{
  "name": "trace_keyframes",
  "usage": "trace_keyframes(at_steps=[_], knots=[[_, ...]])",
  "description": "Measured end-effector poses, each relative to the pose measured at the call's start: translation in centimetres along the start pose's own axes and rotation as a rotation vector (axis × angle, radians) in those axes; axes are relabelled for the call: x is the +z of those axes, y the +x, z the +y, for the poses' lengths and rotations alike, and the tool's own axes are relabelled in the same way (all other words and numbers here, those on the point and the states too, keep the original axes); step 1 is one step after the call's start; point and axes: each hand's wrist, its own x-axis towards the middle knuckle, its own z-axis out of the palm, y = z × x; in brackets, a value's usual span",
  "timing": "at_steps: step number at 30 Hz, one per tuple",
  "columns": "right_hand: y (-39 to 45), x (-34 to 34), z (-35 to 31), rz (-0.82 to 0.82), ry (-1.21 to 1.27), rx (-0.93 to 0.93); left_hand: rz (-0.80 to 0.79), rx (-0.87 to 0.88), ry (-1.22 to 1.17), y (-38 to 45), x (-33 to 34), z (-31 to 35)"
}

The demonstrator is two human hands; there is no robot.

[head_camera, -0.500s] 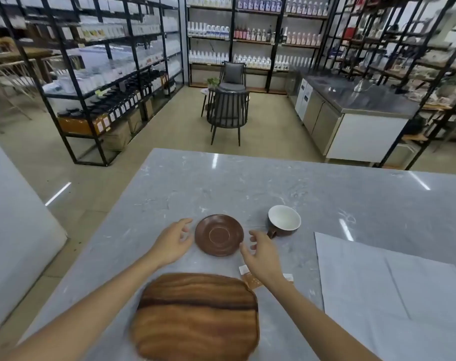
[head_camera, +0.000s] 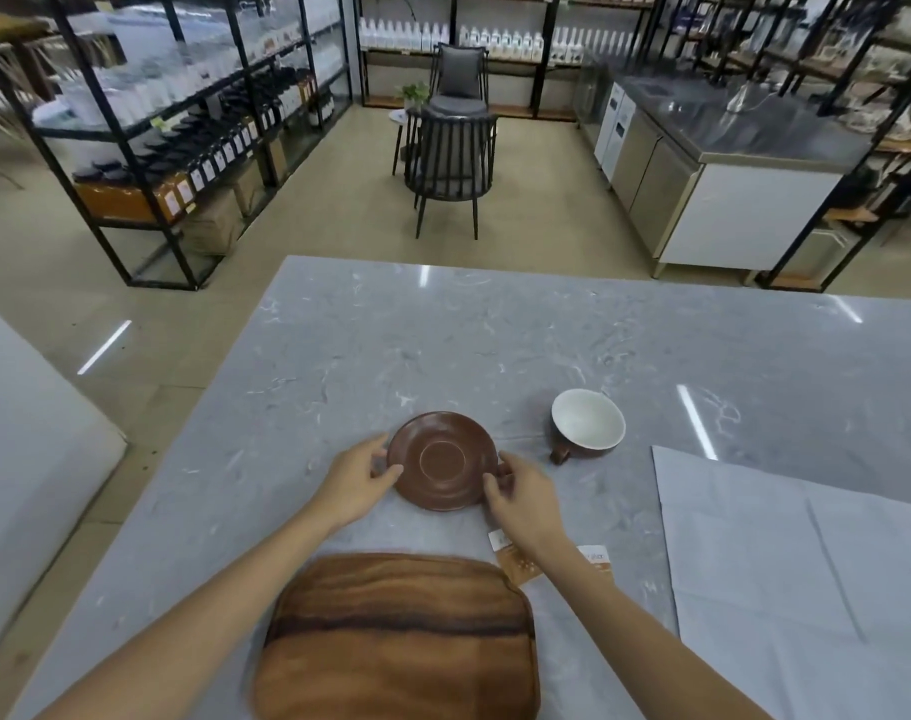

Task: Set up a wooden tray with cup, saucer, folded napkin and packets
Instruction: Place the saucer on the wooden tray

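A person's left hand (head_camera: 362,478) and right hand (head_camera: 523,498) close on opposite edges of the brown saucer (head_camera: 443,459), fingers curled against its rim; half a second earlier both hands were open and short of it, the left near the rim, the right nearer the packets. The saucer appears to rest on the grey marbled tabletop (head_camera: 391,345), so the grip looks just made and the lift not yet begun. That suggests the saucer is the first piece bound for the wooden tray (head_camera: 398,641), which lies bare just in front of the person, near the tabletop's front edge.

The cup (head_camera: 588,426), brown outside and white inside, stands to the right of the saucer, apart from it, its handle pointing toward the person. Two packets (head_camera: 518,563) lie partly under the right forearm, just beside the tray's far right corner. The napkin (head_camera: 806,563), a pale cloth, lies spread and unfolded on the right.

Beyond the tabletop: black metal shelving stocked with bottles and jars, two dark chairs (head_camera: 450,148) and a stainless-steel counter (head_camera: 728,163).
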Motion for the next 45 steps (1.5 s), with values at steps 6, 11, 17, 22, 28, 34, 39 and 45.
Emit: trace_keyframes(at_steps=[6,11,17,22,28,34,39,45], knots=[[0.4,0.1,0.0,-0.006,0.037,-0.019,-0.026,0.036,-0.008,0.6,0.1,-0.4],[0.2,0.3,-0.4,0.026,0.068,-0.025,0.002,0.013,-0.013,0.4,0.3,-0.1],[-1.1,-0.2,-1.6,0.038,0.114,-0.026,0.040,-0.004,-0.060,-1.2,-0.2,0.4],[-3.1,-1.1,-2.7,0.069,0.134,-0.053,0.081,0.031,-0.102,-4.1,-1.1,1.1],[-6.6,-2.0,-3.8,0.095,0.223,-0.065,0.091,0.031,-0.180,-7.6,-2.0,1.1],[-10.2,-2.1,-4.6,0.126,0.198,-0.081,0.096,0.041,-0.214,-11.4,-2.1,0.8],[-13.1,-1.3,-3.8,0.140,0.143,-0.101,0.112,0.032,-0.212,-14.9,-1.7,0.1],[-16.6,-0.5,-2.6,0.088,0.227,-0.085,0.089,-0.017,-0.224,-17.9,-0.7,-1.2]])
